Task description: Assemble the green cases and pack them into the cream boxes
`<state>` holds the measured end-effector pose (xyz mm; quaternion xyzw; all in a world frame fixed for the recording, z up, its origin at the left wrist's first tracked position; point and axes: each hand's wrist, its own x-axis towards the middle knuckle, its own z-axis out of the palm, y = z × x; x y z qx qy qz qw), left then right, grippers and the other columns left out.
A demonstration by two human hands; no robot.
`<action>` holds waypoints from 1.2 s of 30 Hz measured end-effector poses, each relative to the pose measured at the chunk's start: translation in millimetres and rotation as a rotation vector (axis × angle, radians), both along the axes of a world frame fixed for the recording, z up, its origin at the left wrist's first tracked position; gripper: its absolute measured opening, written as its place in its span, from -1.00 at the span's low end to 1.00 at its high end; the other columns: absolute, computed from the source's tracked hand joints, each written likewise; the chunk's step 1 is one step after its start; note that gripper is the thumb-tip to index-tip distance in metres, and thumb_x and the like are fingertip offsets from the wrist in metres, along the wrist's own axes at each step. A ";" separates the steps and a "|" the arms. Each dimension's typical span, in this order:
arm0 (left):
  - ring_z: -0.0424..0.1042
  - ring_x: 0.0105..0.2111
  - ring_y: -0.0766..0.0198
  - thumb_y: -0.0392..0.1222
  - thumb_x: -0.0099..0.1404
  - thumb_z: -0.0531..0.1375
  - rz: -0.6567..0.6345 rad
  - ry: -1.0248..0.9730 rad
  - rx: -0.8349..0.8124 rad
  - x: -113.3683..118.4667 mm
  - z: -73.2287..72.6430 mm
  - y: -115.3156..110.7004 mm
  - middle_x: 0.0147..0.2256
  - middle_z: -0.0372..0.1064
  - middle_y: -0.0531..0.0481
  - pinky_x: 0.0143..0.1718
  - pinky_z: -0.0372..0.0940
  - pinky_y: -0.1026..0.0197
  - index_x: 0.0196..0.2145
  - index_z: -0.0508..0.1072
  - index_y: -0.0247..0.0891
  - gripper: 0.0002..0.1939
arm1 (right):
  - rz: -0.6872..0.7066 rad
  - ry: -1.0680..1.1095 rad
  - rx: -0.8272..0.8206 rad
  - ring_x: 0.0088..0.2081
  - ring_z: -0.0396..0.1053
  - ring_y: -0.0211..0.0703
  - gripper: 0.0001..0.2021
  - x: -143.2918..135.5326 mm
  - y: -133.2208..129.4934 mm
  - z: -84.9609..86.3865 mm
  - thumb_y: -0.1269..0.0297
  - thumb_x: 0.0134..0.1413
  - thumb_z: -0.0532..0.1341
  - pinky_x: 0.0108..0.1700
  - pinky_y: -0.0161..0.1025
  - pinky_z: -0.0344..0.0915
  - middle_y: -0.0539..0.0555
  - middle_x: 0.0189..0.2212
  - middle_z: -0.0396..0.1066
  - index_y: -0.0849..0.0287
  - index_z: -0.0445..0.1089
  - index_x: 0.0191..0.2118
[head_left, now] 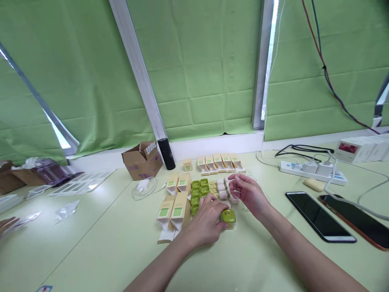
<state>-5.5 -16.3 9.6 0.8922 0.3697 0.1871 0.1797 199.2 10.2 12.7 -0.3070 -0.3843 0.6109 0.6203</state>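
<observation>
My left hand (206, 222) is closed around the near left side of a small clear container with a green top (228, 215), which rests on the table. Above the white cylindrical pieces (223, 194), my right hand (245, 193) is raised with its fingers curled together; anything in them is too small or hidden to make out. Green square cups (196, 190) stand in two columns beyond my left hand, which hides some of them. Small yellow pieces (213, 186) lie between the cups and the white cylinders.
Cream cartons with open flaps (180, 206) lie left of the cups, and a row of more cartons (219, 162) is behind. A cardboard box (142, 161) and black cylinder (166, 154) stand at the back. Two phones (319, 215) and a power strip (313, 171) lie right. Another person's hand (7, 224) shows far left.
</observation>
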 end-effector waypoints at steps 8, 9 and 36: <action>0.34 0.07 -0.06 -0.37 0.28 0.31 0.040 -0.076 0.025 -0.9 -4.9 2.8 -0.02 0.54 -0.08 0.12 0.19 -0.11 0.09 0.53 -0.11 -0.57 | -0.009 -0.006 0.002 -0.48 0.32 -0.27 -0.60 -1.2 2.1 -2.4 -0.07 -0.11 0.53 -0.46 -0.31 0.13 0.00 -0.51 0.45 0.14 0.57 -0.29; 0.35 0.08 -0.06 -0.39 0.28 0.29 0.044 -0.084 0.035 -0.8 -6.0 3.4 0.00 0.53 -0.09 0.15 0.18 -0.12 0.10 0.52 -0.11 -0.56 | -0.009 -0.008 0.004 -0.48 0.32 -0.27 -0.60 -1.3 2.1 -2.6 -0.07 -0.11 0.53 -0.46 -0.32 0.13 0.00 -0.51 0.45 0.14 0.57 -0.29; 0.54 0.03 0.00 0.19 0.34 0.33 0.196 -0.903 -0.130 -15.4 -11.0 44.6 -0.02 0.58 -0.22 0.14 0.40 -0.02 -0.01 0.65 -0.27 -0.51 | 0.031 -0.116 0.086 -0.28 0.46 -0.13 -0.51 -38.0 -14.2 -21.7 0.01 -0.14 0.58 -0.24 -0.12 0.49 0.08 -0.18 0.49 0.07 0.53 -0.09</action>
